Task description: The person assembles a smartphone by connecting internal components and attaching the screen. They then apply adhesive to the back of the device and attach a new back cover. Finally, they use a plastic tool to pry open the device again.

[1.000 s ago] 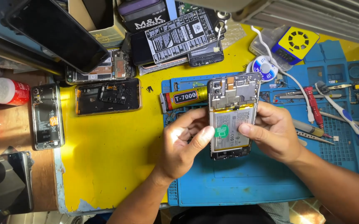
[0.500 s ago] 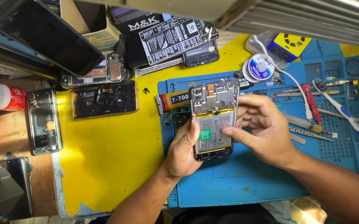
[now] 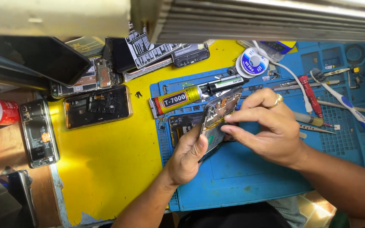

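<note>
**Two hands hold an opened phone on edge above a blue repair mat**

A head camera looks straight down on a yellow table [image 3: 102, 169] with a blue repair mat [image 3: 250, 177] on its right half. Near the middle of the view, both hands grip an opened phone [image 3: 218, 118] with its back cover off. The phone is tilted up on one long edge, so its exposed inside faces toward nine o'clock. Its long axis runs from about one o'clock, the far end, down to seven o'clock, the end nearest the person.

The left hand [image 3: 188, 158] comes in from six o'clock and cradles the near end, with the thumb pressed against the phone's open face and the fingers curled behind it. The right hand [image 3: 271, 126] comes in from four o'clock, wearing a ring, with its fingers drawn together and pinching the phone's upper long edge around the middle.

Just beyond the phone, at eleven o'clock from it, a yellow glue tube [image 3: 178, 100] lies on the mat, its nozzle pointing toward nine o'clock. A dark phone part [image 3: 184, 126] lies flat on the mat beside the left thumb.

The mat's moulded compartments at two o'clock hold a red-handled screwdriver [image 3: 308, 86], a white and blue toothbrush [image 3: 347, 103] and tweezers [image 3: 317, 126]. A reel of solder wire [image 3: 252, 64] sits at the mat's far edge.

On the bare yellow surface at nine o'clock lie a gutted phone frame [image 3: 97, 106] and another open phone [image 3: 39, 133].
</note>
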